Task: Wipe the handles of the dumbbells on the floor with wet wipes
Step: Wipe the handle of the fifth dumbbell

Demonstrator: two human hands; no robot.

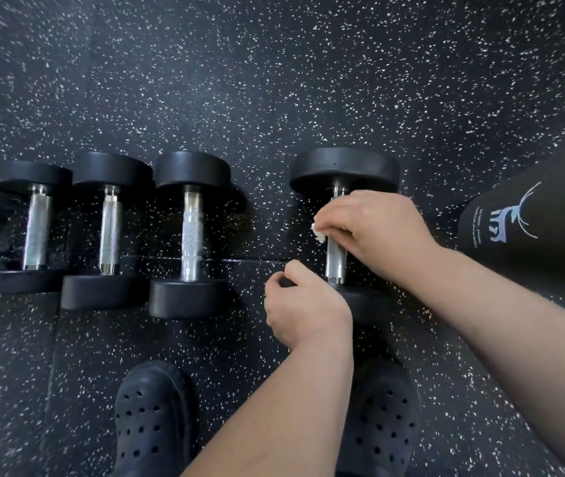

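Right hand (374,228) has the wet wipe (319,233) pinched round the far end of the handle (336,261) on the dumbbell (343,166) on the floor (274,80), left hand (308,304) grips its near weight (368,302), so I'd twist while dragging toward that weight.

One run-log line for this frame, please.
step: wiping handle | right hand: holds wet wipe round rightmost dumbbell's handle | left hand: grips its near head
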